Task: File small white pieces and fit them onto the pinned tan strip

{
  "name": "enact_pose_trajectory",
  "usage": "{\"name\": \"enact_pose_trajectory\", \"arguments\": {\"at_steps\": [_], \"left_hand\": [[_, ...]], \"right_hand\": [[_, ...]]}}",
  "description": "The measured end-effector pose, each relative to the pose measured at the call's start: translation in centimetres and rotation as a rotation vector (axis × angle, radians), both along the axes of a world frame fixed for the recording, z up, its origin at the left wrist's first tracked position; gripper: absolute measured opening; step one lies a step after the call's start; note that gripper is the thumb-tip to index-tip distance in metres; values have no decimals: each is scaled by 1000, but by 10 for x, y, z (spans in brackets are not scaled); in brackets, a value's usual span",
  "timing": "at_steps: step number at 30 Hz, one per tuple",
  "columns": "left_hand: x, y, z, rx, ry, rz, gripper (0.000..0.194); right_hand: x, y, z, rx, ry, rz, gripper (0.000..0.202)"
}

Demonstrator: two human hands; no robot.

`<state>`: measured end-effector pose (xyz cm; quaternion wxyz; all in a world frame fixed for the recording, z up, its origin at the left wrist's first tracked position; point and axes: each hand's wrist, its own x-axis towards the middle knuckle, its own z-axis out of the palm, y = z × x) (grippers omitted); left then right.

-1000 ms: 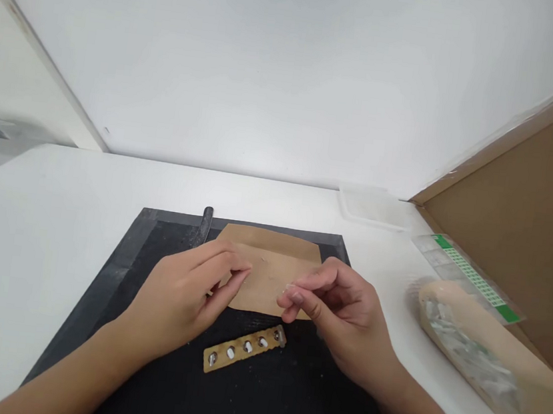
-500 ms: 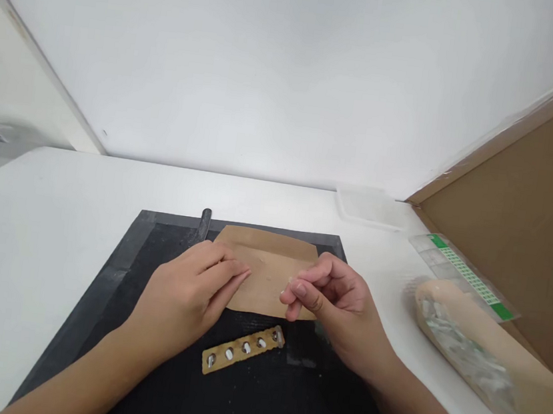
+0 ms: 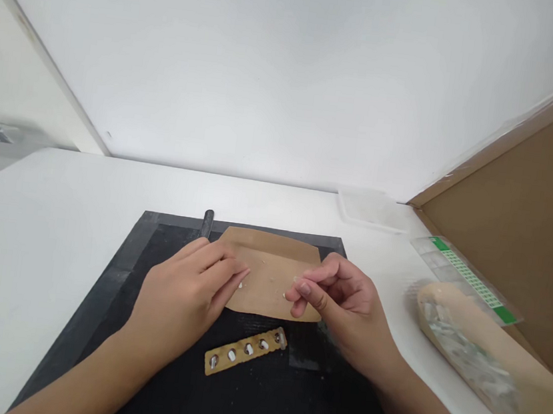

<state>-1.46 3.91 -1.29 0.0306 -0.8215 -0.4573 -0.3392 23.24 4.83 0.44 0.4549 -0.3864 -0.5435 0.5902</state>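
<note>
My left hand [image 3: 190, 290] is closed in a pinch over the left side of a brown sheet [image 3: 272, 277]; whatever lies between its fingertips is too small to name. Over the sheet's right side, my right hand [image 3: 340, 302] pinches something tiny and pale that I cannot make out. Small whitish bits dot the sheet between the hands. Nearer to me, a tan strip [image 3: 239, 358] with several round holes lies slanted on the black mat [image 3: 262, 407], a white piece showing in each hole.
A dark rod [image 3: 207, 223] lies at the mat's back edge. Farther right are a clear tray [image 3: 372, 208], a green-and-clear plastic case [image 3: 474, 278] and a brown container [image 3: 530, 393] of clear plastic pieces. A brown board [image 3: 526, 184] stands at the right.
The whole view has shifted slightly. My right hand has moved a little to the right, away from my left hand, which stays in its pinch. A whitish bit now shows beside the left fingertips.
</note>
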Motion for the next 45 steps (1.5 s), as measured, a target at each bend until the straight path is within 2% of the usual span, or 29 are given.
{"name": "enact_pose_trajectory", "arguments": {"at_steps": [6,8,10,11,13,16,18,22,27,30,34,36,38,41,45], "left_hand": [[3,-3,7,81,72,96,25],[4,-4,10,87,82,79,22],[4,-4,9,81,58,2,10],[3,-4,7,80,48,-47,13],[2,-3,3,74,63,-121,37],[1,-3,-1,55,124,-99,57],[2,-4,0,46,123,-45,51],[2,-4,8,97,28,-21,17],[2,-2,7,88,6,-43,17],[2,-2,3,68,26,-58,28],[5,-6,0,0,64,-71,60],[7,-9,1,-37,57,-83,66],[11,-12,2,-51,6,-114,59],[17,-15,4,-73,-116,-172,40],[20,-18,8,-163,-240,-226,27]], "right_hand": [[1,-2,-3,85,-77,-25,21],[1,-3,-6,136,-120,-46,20],[2,-3,-10,202,-167,-66,17],[2,-4,-11,238,-195,-75,15],[2,-5,-12,306,-257,-89,12],[3,-6,-12,372,-328,-94,8],[3,-5,-11,402,-365,-85,6],[4,-3,-12,466,-444,-76,5],[4,-2,-12,513,-488,-50,6],[5,-3,-11,538,-514,-53,5],[6,-4,-10,591,-561,-75,6],[6,-5,-10,666,-603,-85,6],[6,-6,-11,767,-656,-98,6],[6,-8,-12,899,-702,-116,5],[4,-11,-11,966,-667,-105,8]]}}
